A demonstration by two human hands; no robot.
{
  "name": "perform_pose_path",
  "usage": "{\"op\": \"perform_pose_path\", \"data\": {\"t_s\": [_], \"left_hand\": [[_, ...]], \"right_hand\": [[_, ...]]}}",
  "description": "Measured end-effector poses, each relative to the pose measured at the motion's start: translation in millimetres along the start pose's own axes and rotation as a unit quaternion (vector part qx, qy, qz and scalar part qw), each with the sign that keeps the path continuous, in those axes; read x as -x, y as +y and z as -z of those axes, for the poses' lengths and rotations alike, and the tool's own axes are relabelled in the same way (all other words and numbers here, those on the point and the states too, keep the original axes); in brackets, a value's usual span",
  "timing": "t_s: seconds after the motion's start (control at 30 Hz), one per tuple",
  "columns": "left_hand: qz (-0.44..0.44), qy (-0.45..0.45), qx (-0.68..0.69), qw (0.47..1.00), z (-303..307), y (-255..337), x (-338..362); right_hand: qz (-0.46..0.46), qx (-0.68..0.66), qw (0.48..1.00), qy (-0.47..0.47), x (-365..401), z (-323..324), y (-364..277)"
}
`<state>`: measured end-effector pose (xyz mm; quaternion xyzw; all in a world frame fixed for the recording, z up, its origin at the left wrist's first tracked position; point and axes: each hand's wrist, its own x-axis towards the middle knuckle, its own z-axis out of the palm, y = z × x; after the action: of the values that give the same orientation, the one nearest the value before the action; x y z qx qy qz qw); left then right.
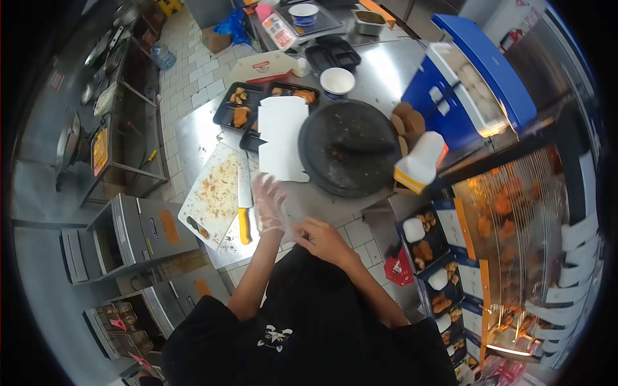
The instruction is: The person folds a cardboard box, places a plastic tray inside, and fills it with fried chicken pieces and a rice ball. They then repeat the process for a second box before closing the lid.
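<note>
My left hand (269,201) wears a clear plastic glove (265,193), its fingers spread above the steel table's front edge. Bare, my right hand (320,239) pinches the cuff of that glove near the left wrist. Just left of the gloved hand, a knife with a yellow handle (244,225) lies on a white cutting board (215,193) strewn with crumbs. A white unfolded carton (283,135) lies beyond my hands, partly over black trays. To its right is a large dark round stone bowl (349,149).
Black trays (233,108) hold fried pieces behind the carton. At the right are a blue cooler (444,93) of white contents, a white box (420,161) and a glass-fronted display (508,244). Filled trays (425,241) line the lower right. Metal drawers (154,225) stand at the left.
</note>
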<state>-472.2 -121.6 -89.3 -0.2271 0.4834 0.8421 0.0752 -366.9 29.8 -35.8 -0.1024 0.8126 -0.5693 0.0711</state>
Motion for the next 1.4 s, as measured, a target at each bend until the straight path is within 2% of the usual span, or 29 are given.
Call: {"op": "perform_pose_path", "data": {"t_s": [0.1,0.2,0.23,0.3,0.4,0.5,0.6,0.7,0.8,0.9,1.03,1.07,1.1,1.23,1.3,1.4], "left_hand": [[0.012,0.137,0.106,0.985,21.4,18.8,-20.6],[-0.031,0.129,0.036,0.990,23.4,12.7,-46.3],[-0.007,0.124,0.068,0.990,26.1,10.1,-55.0],[-0.011,0.113,0.058,0.992,21.8,13.9,-61.0],[-0.034,0.131,0.041,0.990,21.8,31.5,-75.3],[-0.049,0.114,0.031,0.992,61.6,29.3,-117.3],[-0.026,0.120,0.016,0.992,88.2,46.9,-160.7],[-0.063,0.140,-0.076,0.985,105.3,62.7,-218.1],[-0.094,0.150,-0.119,0.977,103.7,81.5,-272.1],[-0.084,0.132,-0.161,0.975,91.8,102.7,-297.8],[-0.141,0.091,-0.108,0.980,93.4,98.5,-264.1],[-0.136,0.092,-0.149,0.975,95.0,103.7,-234.8],[-0.199,0.092,-0.178,0.959,106.6,95.7,-211.4],[-0.206,0.189,-0.222,0.934,185.5,76.1,-99.9],[-0.201,0.244,-0.239,0.918,226.0,68.4,-40.1],[-0.153,0.382,-0.160,0.897,284.1,60.6,29.6]], "right_hand": [[0.057,0.043,0.991,0.114,-55.7,-35.9,-17.2],[0.006,0.103,0.981,0.164,-102.7,-72.3,1.5],[-0.005,0.095,0.983,0.155,-115.2,-73.6,4.7],[-0.028,0.079,0.987,0.135,-139.2,-71.4,4.4],[0.038,0.058,0.997,0.023,-153.6,-72.2,15.1],[-0.038,0.066,0.993,-0.085,-163.6,-67.9,15.2],[-0.003,0.032,0.995,-0.093,-184.6,-62.5,24.7],[-0.013,0.061,0.996,-0.062,-207.6,-65.7,33.2],[-0.034,0.065,0.996,-0.049,-218.7,-77.6,39.7],[-0.051,0.053,0.996,-0.058,-213.6,-93.9,47.1],[-0.086,0.007,0.993,-0.082,-177.2,-117.2,51.6],[-0.098,-0.001,0.992,-0.085,-166.6,-123.4,51.9],[-0.110,-0.011,0.990,-0.092,-155.1,-129.8,52.1],[-0.095,-0.084,0.982,-0.139,-106.8,-165.9,76.9],[-0.105,-0.087,0.968,-0.211,-85.4,-180.8,101.0],[-0.153,-0.147,0.941,-0.265,-45.2,-206.3,78.9]]}}
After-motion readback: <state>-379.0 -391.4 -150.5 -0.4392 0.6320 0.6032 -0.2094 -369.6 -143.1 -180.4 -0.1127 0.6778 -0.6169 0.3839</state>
